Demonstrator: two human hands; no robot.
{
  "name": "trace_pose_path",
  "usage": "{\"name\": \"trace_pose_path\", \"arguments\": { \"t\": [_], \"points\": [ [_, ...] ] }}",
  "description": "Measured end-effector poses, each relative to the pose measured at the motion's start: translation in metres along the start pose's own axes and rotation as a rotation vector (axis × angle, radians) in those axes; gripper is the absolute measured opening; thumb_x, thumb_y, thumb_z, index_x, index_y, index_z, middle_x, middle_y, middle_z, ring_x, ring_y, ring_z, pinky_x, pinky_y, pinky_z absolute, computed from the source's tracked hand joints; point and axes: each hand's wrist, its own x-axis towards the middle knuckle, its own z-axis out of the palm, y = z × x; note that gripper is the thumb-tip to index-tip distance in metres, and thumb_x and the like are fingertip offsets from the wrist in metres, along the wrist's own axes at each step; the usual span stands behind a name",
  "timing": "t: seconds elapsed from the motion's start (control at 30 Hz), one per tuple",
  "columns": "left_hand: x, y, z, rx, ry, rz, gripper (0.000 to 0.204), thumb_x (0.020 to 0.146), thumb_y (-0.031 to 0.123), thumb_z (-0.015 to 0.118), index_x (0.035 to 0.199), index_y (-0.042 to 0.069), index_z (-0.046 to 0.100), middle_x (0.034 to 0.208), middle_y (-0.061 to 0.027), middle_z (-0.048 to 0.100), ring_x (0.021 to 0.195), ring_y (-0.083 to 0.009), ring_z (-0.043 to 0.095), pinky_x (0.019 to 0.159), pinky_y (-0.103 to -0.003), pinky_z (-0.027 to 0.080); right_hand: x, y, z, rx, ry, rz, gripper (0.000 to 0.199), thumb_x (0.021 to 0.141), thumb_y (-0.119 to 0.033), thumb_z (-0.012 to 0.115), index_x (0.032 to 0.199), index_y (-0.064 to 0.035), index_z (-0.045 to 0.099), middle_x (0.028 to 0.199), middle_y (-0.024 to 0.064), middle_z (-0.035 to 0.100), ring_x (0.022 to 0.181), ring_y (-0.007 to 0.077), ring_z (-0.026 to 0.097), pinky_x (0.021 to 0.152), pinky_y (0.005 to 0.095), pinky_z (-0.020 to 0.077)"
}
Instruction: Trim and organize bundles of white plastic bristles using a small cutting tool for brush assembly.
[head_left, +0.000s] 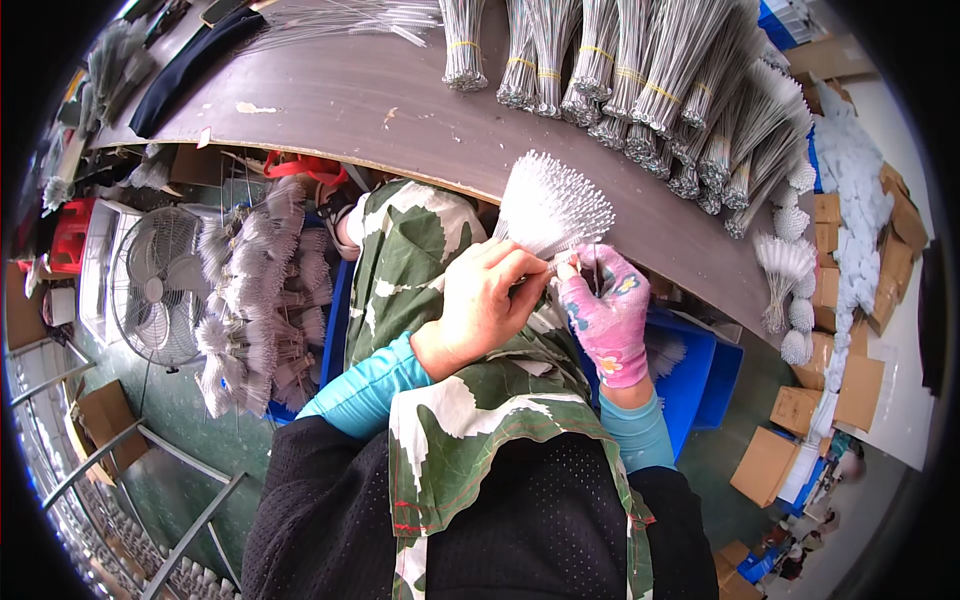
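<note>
A bundle of thin wire brushes (552, 205) with white bristle heads fans out at the table's near edge, above my lap. My left hand (490, 293), bare, is closed around the lower part of this bundle. My right hand (607, 308) wears a pink flowered glove, and its thumb and index finger are bare at the tips. Those fingers are pinched together against the bundle, beside my left fingertips. What they pinch is too small to make out. The lower ends of the brushes are hidden by my hands.
Many wire bundles tied with yellow bands (600, 70) lie on the brown table (350, 110). White-bristled bundles (265, 270) fill a blue bin at my left, near a standing fan (160, 285). Another blue bin (705, 375) stands at my right, with cardboard boxes (765, 465) beyond.
</note>
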Motion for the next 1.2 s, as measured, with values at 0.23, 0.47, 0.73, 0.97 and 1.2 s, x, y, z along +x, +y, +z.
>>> {"name": "trace_pose_path", "arguments": {
  "t": [0.23,0.47,0.73,0.97,1.2],
  "points": [
    [-0.004,-0.003,0.001,-0.075,-0.016,-0.042,0.012,0.073,0.001,0.07,0.08,0.004,0.061,0.074,-0.008,0.061,0.064,-0.0243,0.058,0.055,-0.033,0.046,0.004,0.007,-0.009,-0.223,-0.007,-0.094,0.003,0.086,-0.001,0.061,0.085,0.0011,0.06,0.074,-0.0024,0.059,0.066,0.0034,0.051,0.059,0.0187,0.0429],
    [0.001,0.001,-0.01,-0.23,-0.074,-0.295,0.015,0.079,0.01,0.071,0.09,0.005,0.062,0.073,-0.0078,0.061,0.067,-0.0216,0.064,0.059,-0.03,0.05,-0.001,0.01,-0.006,0.062,-0.127,0.112,0.014,0.088,0.0,0.06,0.101,0.0011,0.063,0.082,-0.0003,0.062,0.071,0.0033,0.054,0.062,0.0184,0.0443],
    [0.013,-0.001,-0.032,-0.187,-0.122,-0.075,0.016,0.081,0.002,0.067,0.097,0.003,0.065,0.087,-0.0095,0.065,0.077,-0.0172,0.065,0.065,-0.027,0.051,-0.001,0.018,0.002,-0.032,-0.071,-0.062,0.013,0.085,-0.002,0.065,0.097,0.0015,0.063,0.084,0.0015,0.064,0.074,0.0052,0.056,0.066,0.0213,0.047],
    [0.033,-0.001,-0.044,-0.034,-0.235,0.08,0.016,0.078,0.004,0.068,0.094,0.005,0.067,0.083,-0.0102,0.065,0.072,-0.0251,0.065,0.064,-0.032,0.052,0.001,0.023,0.003,-0.035,-0.061,0.014,0.017,0.083,-0.004,0.068,0.097,0.0026,0.063,0.086,0.005,0.065,0.077,0.0083,0.057,0.072,0.0244,0.0478],
    [0.058,-0.003,-0.049,0.128,-0.399,0.368,0.014,0.07,0.009,0.07,0.082,0.008,0.063,0.072,-0.0058,0.06,0.063,-0.0241,0.061,0.056,-0.034,0.049,0.001,0.019,0.005,-0.049,-0.08,-0.02,0.016,0.081,-0.002,0.068,0.096,0.0019,0.064,0.084,0.0056,0.065,0.076,0.0086,0.057,0.071,0.0248,0.0476]
  ]
}}
